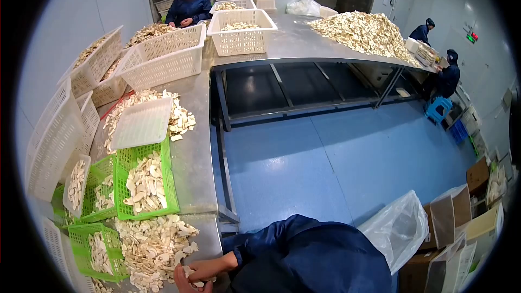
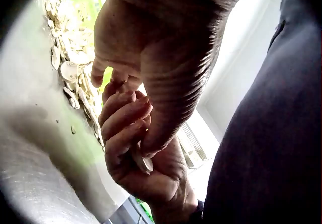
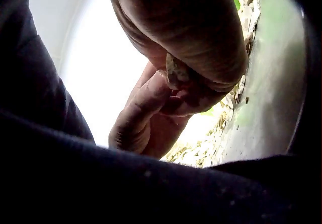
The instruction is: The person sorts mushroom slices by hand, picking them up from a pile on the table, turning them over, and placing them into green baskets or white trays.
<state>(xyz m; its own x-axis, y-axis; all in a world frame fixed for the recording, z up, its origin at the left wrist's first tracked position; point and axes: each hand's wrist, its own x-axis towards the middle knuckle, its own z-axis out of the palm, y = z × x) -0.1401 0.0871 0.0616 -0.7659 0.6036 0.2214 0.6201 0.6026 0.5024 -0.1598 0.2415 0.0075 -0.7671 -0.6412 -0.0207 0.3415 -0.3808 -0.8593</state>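
Tabletop (image 1: 194, 187) alongside, the right hand (image 1: 210, 267) partly hides a slice (image 2: 144, 163).

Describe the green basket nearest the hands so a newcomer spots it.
Start at the steel table along the head view's left side. Follow it down to the loose pile of pale slices by the hands. The green basket is directly left of that pile, lowest in view of the green ones.
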